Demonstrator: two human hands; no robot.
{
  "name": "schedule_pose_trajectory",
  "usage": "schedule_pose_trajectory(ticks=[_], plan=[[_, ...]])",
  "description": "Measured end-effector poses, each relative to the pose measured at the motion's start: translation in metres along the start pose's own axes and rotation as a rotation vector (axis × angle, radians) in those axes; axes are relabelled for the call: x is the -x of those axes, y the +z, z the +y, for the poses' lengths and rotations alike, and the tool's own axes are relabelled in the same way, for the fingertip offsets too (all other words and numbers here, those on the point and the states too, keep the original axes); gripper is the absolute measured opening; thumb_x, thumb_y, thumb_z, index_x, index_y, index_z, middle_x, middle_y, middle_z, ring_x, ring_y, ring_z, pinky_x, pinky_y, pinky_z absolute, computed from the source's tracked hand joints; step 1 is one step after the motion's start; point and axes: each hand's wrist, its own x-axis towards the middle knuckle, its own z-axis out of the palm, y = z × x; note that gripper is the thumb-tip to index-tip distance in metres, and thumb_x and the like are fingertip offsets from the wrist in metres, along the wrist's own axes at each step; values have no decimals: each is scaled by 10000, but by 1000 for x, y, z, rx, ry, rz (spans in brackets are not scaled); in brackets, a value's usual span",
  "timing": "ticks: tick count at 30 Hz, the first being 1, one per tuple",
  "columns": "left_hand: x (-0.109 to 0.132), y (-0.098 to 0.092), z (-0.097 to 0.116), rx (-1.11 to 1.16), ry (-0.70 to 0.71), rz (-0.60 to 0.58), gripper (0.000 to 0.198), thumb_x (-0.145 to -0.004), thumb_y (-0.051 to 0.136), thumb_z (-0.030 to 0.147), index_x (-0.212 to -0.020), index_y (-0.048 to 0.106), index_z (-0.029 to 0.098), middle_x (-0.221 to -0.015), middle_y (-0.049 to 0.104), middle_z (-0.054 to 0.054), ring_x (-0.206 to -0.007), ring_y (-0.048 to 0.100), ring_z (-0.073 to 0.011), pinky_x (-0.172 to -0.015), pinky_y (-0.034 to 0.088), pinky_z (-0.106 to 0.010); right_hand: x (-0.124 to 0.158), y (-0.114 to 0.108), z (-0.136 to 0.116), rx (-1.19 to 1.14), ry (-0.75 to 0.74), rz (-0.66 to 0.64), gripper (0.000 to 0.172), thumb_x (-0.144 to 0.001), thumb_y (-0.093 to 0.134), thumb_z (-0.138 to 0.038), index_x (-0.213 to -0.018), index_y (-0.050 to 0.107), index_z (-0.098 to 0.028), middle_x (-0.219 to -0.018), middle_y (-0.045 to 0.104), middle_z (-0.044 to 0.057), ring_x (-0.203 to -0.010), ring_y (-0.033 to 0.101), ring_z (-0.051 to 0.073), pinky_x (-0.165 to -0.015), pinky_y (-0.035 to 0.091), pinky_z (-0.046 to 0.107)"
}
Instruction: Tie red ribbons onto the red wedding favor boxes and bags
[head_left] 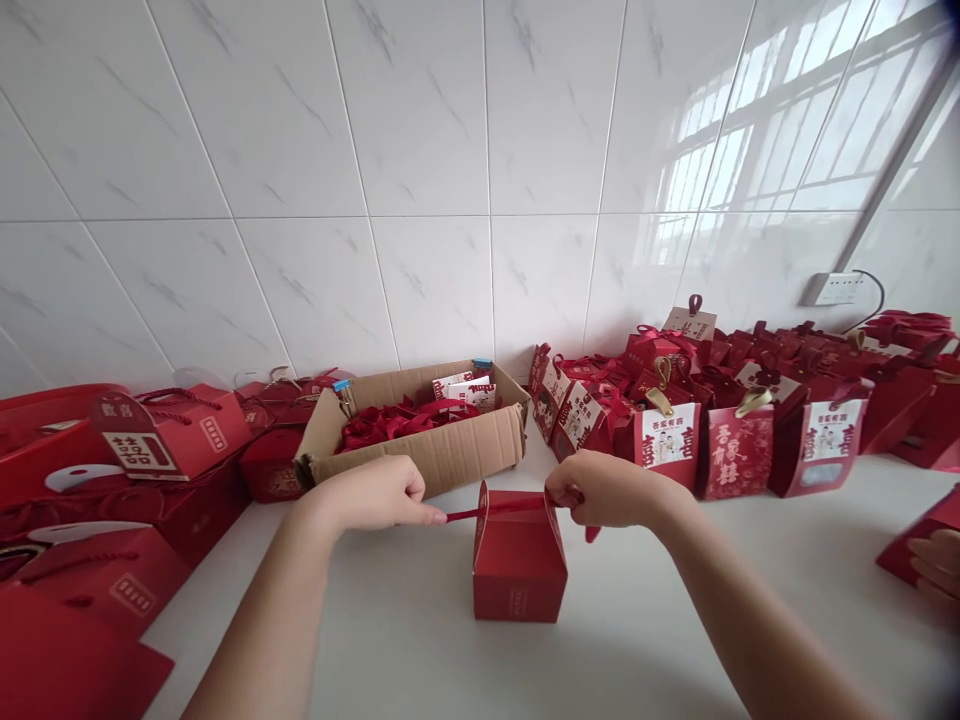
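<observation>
A small red gift box (519,568) stands upright on the white counter (637,640) in front of me. A red ribbon (487,511) runs through its top flaps, stretched sideways. My left hand (375,492) pinches the ribbon's left end, fingers closed. On the other side, my right hand (611,487) grips the right end just past the box's flap, also closed, and a short tail of ribbon hangs below it.
A cardboard carton (442,450) with red ribbons and small packets sits behind the box. Finished red gift boxes (739,450) crowd the right back. Flat red gift bags (157,440) pile up at the left. Another person's hand (937,565) rests at the right edge. A wall socket (836,288) is above.
</observation>
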Motion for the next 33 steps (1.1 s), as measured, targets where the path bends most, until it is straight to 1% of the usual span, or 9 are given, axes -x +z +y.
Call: schedule_pose_trajectory(ticks=[4, 9, 12, 14, 17, 19, 21, 28, 33], plan=[[-3, 2, 5, 7, 12, 5, 522, -672, 587, 606, -533, 276, 211, -540, 219, 43, -468, 153, -101, -463, 90, -291, 3, -2, 1, 82, 30, 59, 250, -520, 467, 35, -533, 334, -177, -543, 392, -31, -486, 407, 95, -451, 186, 245], [5, -3, 5, 18, 53, 81, 534, -741, 509, 620, -567, 220, 206, -571, 201, 38, -495, 152, -111, -463, 114, -290, 14, -14, 1, 112, 66, 118, 209, -571, 524, 7, -547, 420, -173, -697, 541, 1, -542, 440, 100, -456, 236, 238], [8, -3, 7, 13, 41, 80, 534, -744, 502, 627, -558, 232, 206, -557, 207, 42, -486, 163, -107, -457, 126, -283, 23, -19, 2, 111, 114, 68, 167, -638, 628, -99, -591, 491, -183, -711, 583, 6, -595, 494, 129, -466, 283, 234], [9, -2, 10, 19, 53, 65, 479, -744, 512, 614, -557, 356, 202, -556, 316, 36, -488, 259, -111, -457, 174, -268, 27, -21, 2, 85, 118, 2, 171, -646, 722, -250, -712, 572, -201, -814, 626, 24, -724, 559, 179, -517, 347, 237], [7, 2, 15, 39, 98, 105, 372, -754, 519, 595, -827, 615, 242, -868, 586, -10, -726, 526, -171, -570, 359, -248, 29, -22, 3, -6, 94, -50, 403, -679, 717, -485, -960, 607, -217, -1000, 646, 66, -885, 593, 234, -626, 430, 267], [5, 4, 18, 33, 137, 126, 394, -757, 526, 591, -1000, 636, 302, -1116, 581, -18, -981, 549, -222, -731, 425, -269, 26, -22, 3, -76, 57, -65, 409, -797, 580, -542, -1032, 610, -209, -1030, 661, 80, -889, 614, 229, -671, 454, 284], [3, 7, 20, 26, 195, 117, 380, -758, 548, 571, -1033, 635, 325, -1197, 562, -10, -1096, 515, -242, -833, 424, -292, 20, -22, 3, -105, 1, -84, 375, -881, 469, -500, -1023, 641, -199, -1020, 683, 82, -886, 629, 222, -696, 461, 290], [-7, 14, 29, 93, 359, 23, 148, -780, 546, 336, -815, 654, 242, -951, 664, 5, -907, 586, -207, -794, 427, -285, 6, -19, 3, -172, -88, -107, 234, -826, 575, -373, -833, 664, -157, -888, 697, 68, -796, 632, 194, -663, 460, 271], [-11, 15, 29, 160, 351, -9, 180, -835, 475, 368, -827, 558, 208, -873, 633, -7, -811, 573, -179, -713, 437, -272, 5, -17, 8, -380, -49, -155, 180, -749, 669, -312, -788, 573, -165, -825, 676, 33, -735, 620, 160, -578, 438, 229]])
